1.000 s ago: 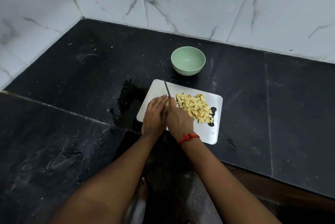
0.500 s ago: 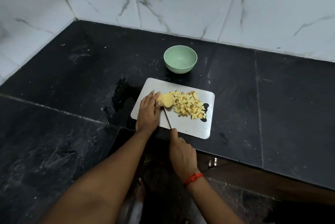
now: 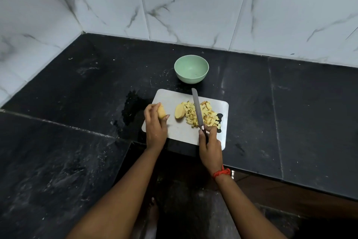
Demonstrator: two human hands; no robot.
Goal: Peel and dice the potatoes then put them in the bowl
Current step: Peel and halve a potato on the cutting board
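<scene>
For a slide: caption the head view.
Mid-dicing: left hand holds a potato piece, right hand holds the knife over the dice on the board; bowl empty.

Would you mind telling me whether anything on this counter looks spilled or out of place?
A dark, wet-looking patch spreads on the counter just left of the cutting board; it looks like spilled water. Nothing else stands out.

I see a black stone counter [image 3: 310, 112] with pale smudges | white grey-veined wall tiles [image 3: 193, 10] meet in a corner [image 3: 82, 31] at my left | dim, even light
</scene>
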